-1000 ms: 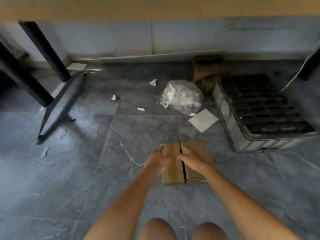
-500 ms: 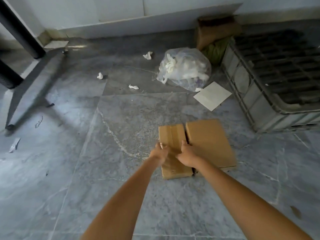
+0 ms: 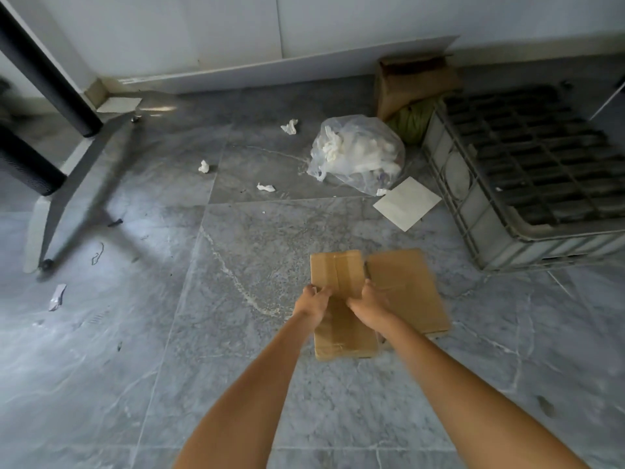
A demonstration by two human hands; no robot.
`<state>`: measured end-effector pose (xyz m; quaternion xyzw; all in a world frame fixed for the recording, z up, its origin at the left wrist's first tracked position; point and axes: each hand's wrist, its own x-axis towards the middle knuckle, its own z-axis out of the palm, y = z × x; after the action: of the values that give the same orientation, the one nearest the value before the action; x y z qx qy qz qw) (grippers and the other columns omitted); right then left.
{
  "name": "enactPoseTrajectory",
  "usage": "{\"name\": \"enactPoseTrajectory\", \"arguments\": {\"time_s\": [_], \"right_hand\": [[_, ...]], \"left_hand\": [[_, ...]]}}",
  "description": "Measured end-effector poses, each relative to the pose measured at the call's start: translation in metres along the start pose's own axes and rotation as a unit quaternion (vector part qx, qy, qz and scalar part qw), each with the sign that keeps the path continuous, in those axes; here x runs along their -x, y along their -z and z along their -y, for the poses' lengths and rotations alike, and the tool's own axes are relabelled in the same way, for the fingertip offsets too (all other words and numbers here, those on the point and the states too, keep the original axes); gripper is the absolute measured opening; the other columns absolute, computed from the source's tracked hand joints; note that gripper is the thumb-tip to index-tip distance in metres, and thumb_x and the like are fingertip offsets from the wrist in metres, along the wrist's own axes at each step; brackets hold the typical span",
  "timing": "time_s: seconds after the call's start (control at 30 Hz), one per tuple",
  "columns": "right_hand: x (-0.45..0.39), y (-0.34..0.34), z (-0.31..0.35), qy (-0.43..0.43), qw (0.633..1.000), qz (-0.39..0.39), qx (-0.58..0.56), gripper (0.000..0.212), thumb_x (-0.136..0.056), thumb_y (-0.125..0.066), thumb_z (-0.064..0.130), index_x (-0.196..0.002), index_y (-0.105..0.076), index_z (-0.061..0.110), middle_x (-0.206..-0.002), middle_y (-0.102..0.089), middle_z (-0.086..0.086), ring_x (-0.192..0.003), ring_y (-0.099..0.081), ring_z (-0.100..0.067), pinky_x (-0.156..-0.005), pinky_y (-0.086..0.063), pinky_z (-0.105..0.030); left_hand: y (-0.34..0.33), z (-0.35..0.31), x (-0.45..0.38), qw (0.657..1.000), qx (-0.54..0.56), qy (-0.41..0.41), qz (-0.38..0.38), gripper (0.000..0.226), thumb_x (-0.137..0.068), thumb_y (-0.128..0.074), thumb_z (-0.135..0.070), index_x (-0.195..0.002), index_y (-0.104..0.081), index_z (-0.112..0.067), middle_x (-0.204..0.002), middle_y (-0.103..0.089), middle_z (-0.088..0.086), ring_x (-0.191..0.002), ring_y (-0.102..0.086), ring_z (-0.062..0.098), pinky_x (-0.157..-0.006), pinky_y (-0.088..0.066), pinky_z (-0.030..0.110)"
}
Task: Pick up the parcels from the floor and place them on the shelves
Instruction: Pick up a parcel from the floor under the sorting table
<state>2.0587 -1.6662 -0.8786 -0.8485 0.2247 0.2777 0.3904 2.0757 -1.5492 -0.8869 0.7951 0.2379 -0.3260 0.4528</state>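
Two flat brown cardboard parcels lie side by side on the grey marble floor. The narrower taped parcel [image 3: 338,275] is on the left, the wider parcel [image 3: 406,292] on the right. My left hand [image 3: 313,301] grips the left edge of the narrow parcel, fingers curled over it. My right hand [image 3: 368,304] grips its right edge, in the gap between the two parcels. Whether the narrow parcel is off the floor cannot be told. No shelf is in view.
A grey plastic crate [image 3: 473,198] stands at right. A clear bag of white waste [image 3: 358,154], a white card [image 3: 407,203], paper scraps and an open brown box [image 3: 412,79] lie behind the parcels. Black table legs [image 3: 50,76] stand at left.
The view has tipped down and moved nearer the floor. Both hands slid toward the near half of the narrow parcel and closed on its two long edges.
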Motion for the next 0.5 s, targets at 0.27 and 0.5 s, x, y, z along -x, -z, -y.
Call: {"name": "enactPoseTrajectory", "arguments": {"time_s": [0.27,0.5], "right_hand": [[0.162,0.088,0.062,-0.049,0.996,0.01,-0.073,0.069,-0.092,-0.055,0.025,-0.147,-0.02,0.002,-0.152,-0.031,-0.018,-0.136,-0.037,-0.031,-0.109,-0.036,-0.036],[0.315,0.184,0.098,-0.069,0.989,-0.042,-0.126,0.044,-0.083,-0.058,0.027,-0.121,-0.058,0.007,-0.129,-0.057,-0.015,-0.115,-0.056,-0.034,-0.097,-0.049,-0.038]], "left_hand": [[0.052,-0.071,0.173,0.999,0.013,0.009,0.029,0.053,-0.095,-0.047,-0.033,-0.143,-0.033,-0.016,-0.145,-0.044,0.013,-0.13,-0.046,0.033,-0.106,-0.043,0.046],[0.087,-0.152,0.345,0.992,-0.107,-0.052,0.038,0.055,-0.095,-0.045,-0.03,-0.145,-0.033,-0.014,-0.147,-0.044,0.014,-0.133,-0.045,0.032,-0.105,-0.039,0.033]]}}
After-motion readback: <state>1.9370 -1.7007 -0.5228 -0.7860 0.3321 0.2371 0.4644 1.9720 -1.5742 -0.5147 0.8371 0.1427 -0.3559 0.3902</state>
